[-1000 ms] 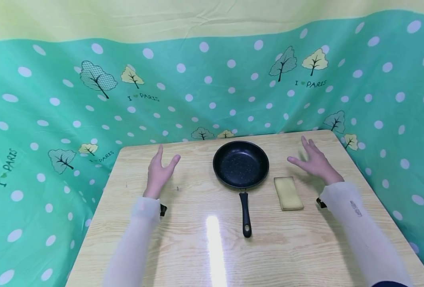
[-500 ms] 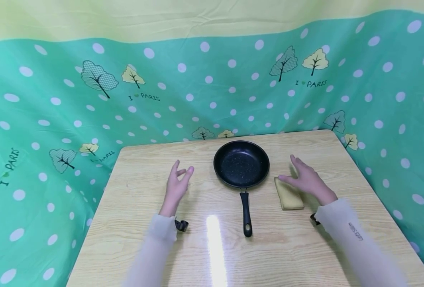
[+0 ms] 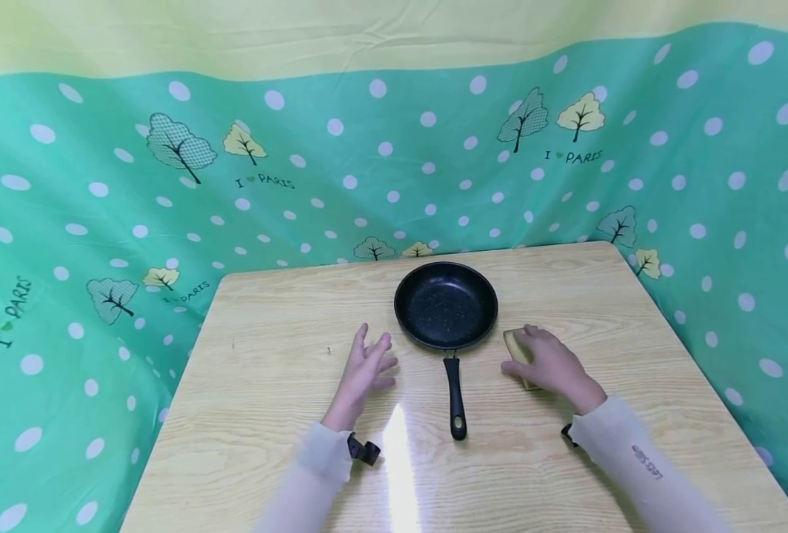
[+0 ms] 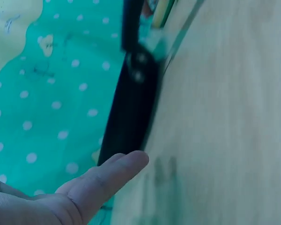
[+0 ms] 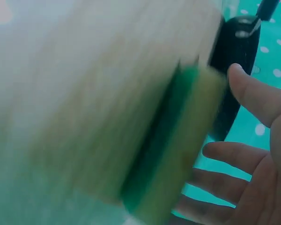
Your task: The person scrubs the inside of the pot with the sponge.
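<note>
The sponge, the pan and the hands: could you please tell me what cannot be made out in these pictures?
Head: much of the sponge, hidden by the right hand.
Right wrist: the sponge's surface detail, blurred.
Left wrist: the rest of the left hand, cut off by the frame's edges; part of the pan, behind that hand.
</note>
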`<state>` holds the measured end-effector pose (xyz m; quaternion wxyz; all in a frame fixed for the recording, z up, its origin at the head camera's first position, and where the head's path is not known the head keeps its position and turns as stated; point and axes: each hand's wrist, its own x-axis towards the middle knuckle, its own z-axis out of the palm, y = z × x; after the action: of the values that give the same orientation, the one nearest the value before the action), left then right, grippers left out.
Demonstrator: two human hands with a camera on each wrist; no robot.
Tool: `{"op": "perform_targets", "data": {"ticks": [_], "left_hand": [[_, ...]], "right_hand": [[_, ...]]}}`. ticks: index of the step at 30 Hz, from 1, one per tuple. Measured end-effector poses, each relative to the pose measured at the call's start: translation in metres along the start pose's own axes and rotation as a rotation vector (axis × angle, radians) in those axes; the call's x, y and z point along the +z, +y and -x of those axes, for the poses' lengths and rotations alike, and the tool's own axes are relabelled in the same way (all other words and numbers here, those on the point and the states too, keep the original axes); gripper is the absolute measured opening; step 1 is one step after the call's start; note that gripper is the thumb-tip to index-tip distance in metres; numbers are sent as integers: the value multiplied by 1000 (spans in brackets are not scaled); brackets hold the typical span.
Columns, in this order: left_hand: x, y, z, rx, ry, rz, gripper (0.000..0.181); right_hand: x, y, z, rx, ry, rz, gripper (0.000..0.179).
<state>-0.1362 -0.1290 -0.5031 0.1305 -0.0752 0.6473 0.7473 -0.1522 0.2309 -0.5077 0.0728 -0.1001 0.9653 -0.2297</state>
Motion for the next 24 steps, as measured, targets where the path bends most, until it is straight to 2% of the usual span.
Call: {"op": "perform_targets", "data": {"ticks": [3,8,11,16,21,24], "left_hand": [[11,-9,5,-36,-31,23,99],[29,-24,15,-101,-119,80,96],[39,-32,20,-144,-176,107,91],[54,-44,25,-192,-226,126,81],[64,-51,27,-212,-250,130,72],[68,-54,28,-218,-262,137,69]], "right_hand": [[5,0,1,-28,9,-5,74],[6,2,3,-69,34,-9,61],[0,2,4,-74,51,-27,57],[-15,-3,1,-112,93,-79,53],[-24,-12,-8,-215,120,-155,49],[-24,-19,-16,-291,87,-183,48]]}}
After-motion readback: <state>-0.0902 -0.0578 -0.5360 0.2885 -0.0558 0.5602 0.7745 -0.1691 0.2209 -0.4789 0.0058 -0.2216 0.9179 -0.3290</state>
